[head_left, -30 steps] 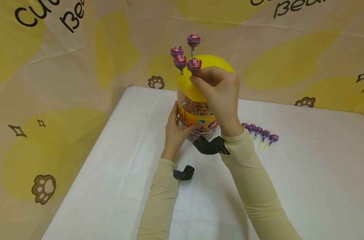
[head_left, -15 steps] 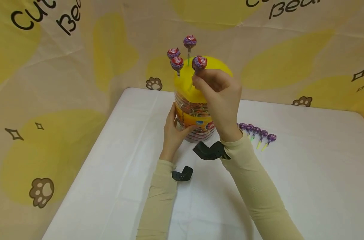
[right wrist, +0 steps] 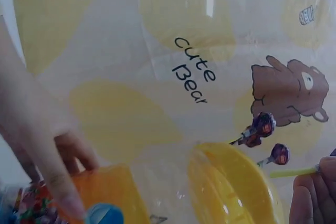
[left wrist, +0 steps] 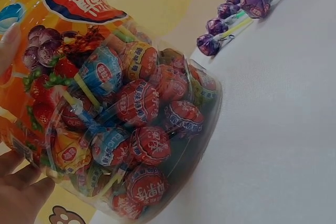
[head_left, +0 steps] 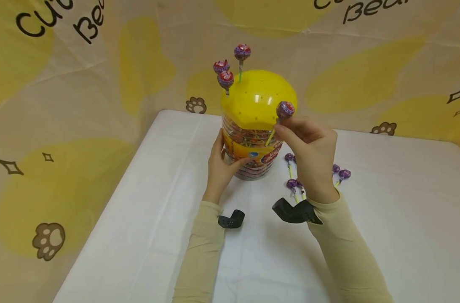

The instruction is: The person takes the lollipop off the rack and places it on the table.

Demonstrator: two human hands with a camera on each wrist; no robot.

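A clear plastic jar (head_left: pixel 239 141) full of wrapped lollipops stands on the table under a domed yellow lid (head_left: pixel 268 92) dotted with small holes. Three purple-and-red lollipops (head_left: pixel 242 52) stick up from the lid's left side. My left hand (head_left: pixel 223 170) grips the jar low down, thumb across the orange label and fingers round the left side. My right hand (head_left: pixel 313 155) pinches another purple lollipop (head_left: pixel 285 110) by its yellow stick, in front of the lid's right edge. In the right wrist view that stick (right wrist: pixel 291 172) points at the lid, its head mostly out of frame.
Several purple lollipops (head_left: pixel 292 184) lie on the white tabletop (head_left: pixel 397 202) right of the jar, partly behind my right hand. A printed yellow-and-beige cloth (head_left: pixel 199 54) hangs behind and to the left of the table.
My right hand has drawn a lollipop up from the front of the lid and carried it right and down. The left hand has kept its hold on the jar.
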